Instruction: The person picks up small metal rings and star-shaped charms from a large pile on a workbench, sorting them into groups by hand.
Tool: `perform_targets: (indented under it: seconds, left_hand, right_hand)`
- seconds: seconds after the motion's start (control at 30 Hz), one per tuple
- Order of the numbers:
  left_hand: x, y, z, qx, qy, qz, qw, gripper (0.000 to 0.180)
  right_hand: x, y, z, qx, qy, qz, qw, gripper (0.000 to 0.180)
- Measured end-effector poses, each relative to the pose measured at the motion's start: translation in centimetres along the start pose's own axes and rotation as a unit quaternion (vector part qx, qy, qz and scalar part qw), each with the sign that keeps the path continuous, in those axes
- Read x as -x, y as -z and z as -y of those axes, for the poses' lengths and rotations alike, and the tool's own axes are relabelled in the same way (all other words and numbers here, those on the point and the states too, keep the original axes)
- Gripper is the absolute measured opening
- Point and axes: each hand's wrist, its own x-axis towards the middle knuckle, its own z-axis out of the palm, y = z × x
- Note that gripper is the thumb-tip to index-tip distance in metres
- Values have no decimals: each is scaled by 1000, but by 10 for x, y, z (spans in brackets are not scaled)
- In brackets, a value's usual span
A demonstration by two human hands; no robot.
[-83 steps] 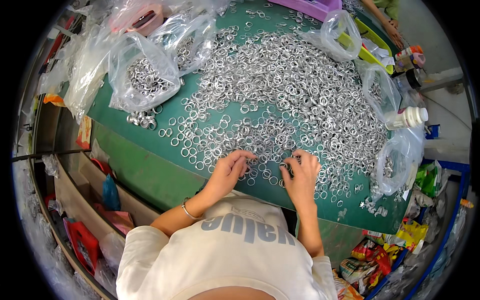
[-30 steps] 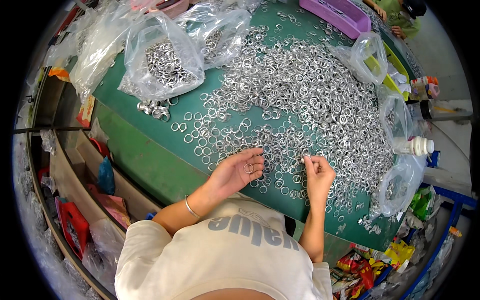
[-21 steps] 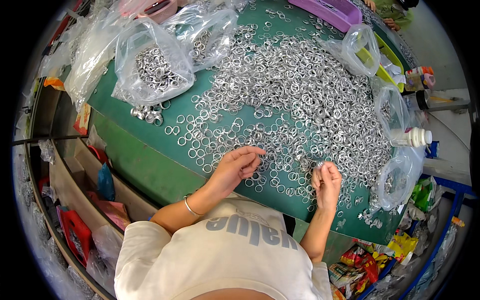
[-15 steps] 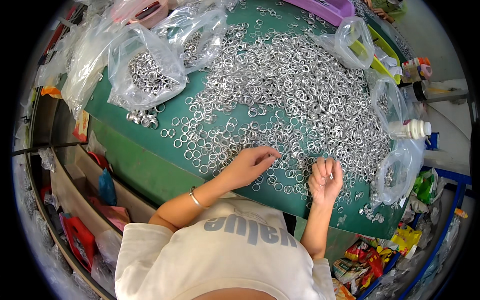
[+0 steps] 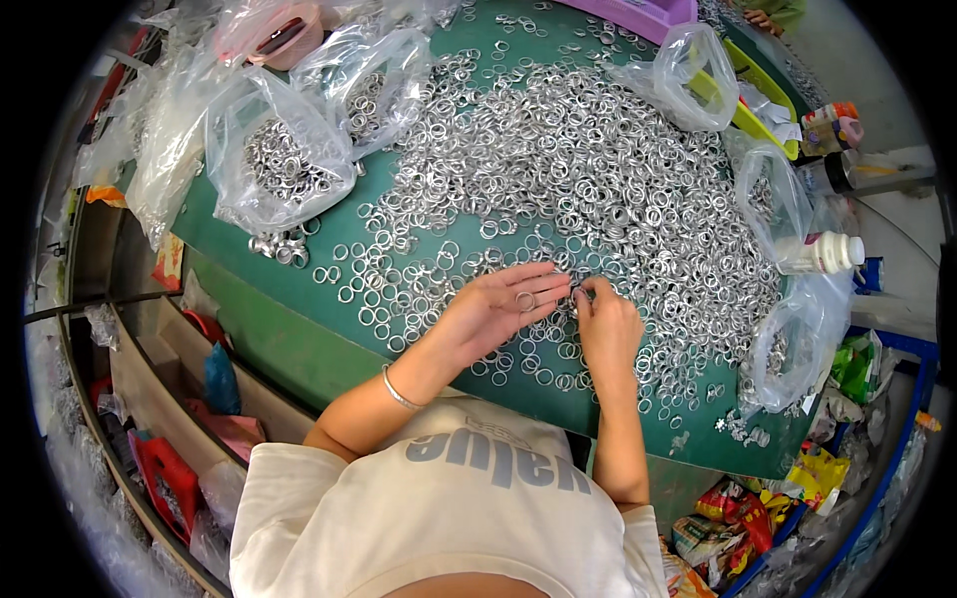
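Observation:
My left hand (image 5: 498, 307) is turned palm up with its fingers stretched out flat. A silver metal ring (image 5: 525, 301) rests on those fingers. Beside its fingertips, my right hand (image 5: 610, 327) is closed in a pinch; a bit of silver shows at the fingertips, looking like another metal ring, partly hidden. Both hands hover over loose rings at the near edge of a large heap of silver rings (image 5: 608, 169), spread across the green table (image 5: 289, 334).
Clear plastic bags holding rings (image 5: 284, 204) stand at the left. Further bags (image 5: 788, 349) and a white bottle (image 5: 822, 253) line the right edge. At the back are a pink basket (image 5: 289, 45), a purple tray (image 5: 638, 15), a yellow-green tray (image 5: 763, 95) and another person's hand (image 5: 763, 22).
My left hand has turned its palm up, showing a ring on its fingers. My right hand has moved left and turned over, its fingertips now beside the left hand's.

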Motion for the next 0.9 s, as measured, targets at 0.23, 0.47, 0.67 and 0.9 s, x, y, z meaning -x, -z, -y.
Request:
perform_targets:
  seconds: [0.23,0.47,0.67,0.9]
  left_hand:
    - [-1,5,6,36,-9,34,999,53]
    - [10,4,8,-193,-76,-18,978,37]
    - [10,13,11,-374,-128,-23,918,34]
    - [8,11,6,-653,-319,-62,684,37]
  right_hand:
    - [0,8,-4,-20,-15,50,998,13]
    - [11,22,-33,-526,-130,77,837,9]
    - [20,24,-37,-803,-166,58,569,12]
    - [-3,4,-19,-184,-6,-61,981,13]
